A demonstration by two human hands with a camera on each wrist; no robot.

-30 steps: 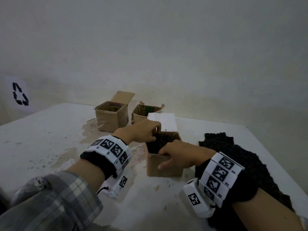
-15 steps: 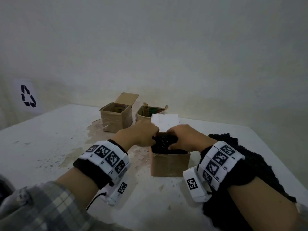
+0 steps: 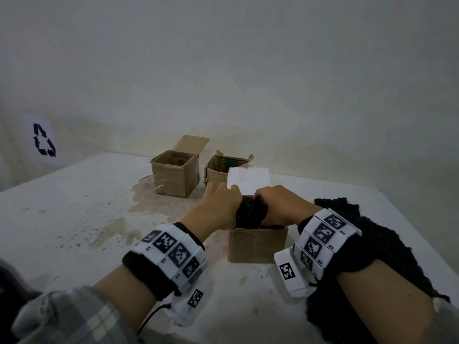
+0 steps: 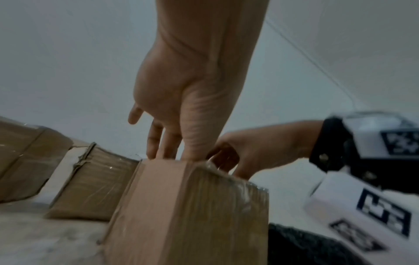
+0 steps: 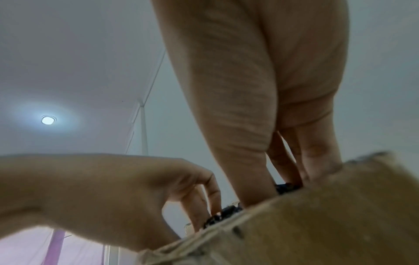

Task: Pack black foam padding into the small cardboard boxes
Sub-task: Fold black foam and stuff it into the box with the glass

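A small open cardboard box [image 3: 257,244] stands on the white table in front of me, its white-faced flap [image 3: 248,181] raised at the back. A wad of black foam [image 3: 250,214] sticks up out of its top. My left hand [image 3: 231,202] grips the wad from the left and my right hand [image 3: 265,202] grips it from the right, fingers curled over its top. In the left wrist view my left hand's fingers [image 4: 163,143] reach down behind the box [image 4: 186,206] rim. In the right wrist view bits of foam [image 5: 288,186] show under my right hand's fingers [image 5: 315,157].
Two more open cardboard boxes [image 3: 175,176] [image 3: 216,172] stand behind, near the wall. A large sheet of black foam [image 3: 372,244] lies on the table at the right, under my right forearm. The table's right edge [image 3: 422,247] runs close to it.
My right hand has left the box's front wall and come up onto the foam wad. Both hands now meet over the box top with the foam bunched between them.
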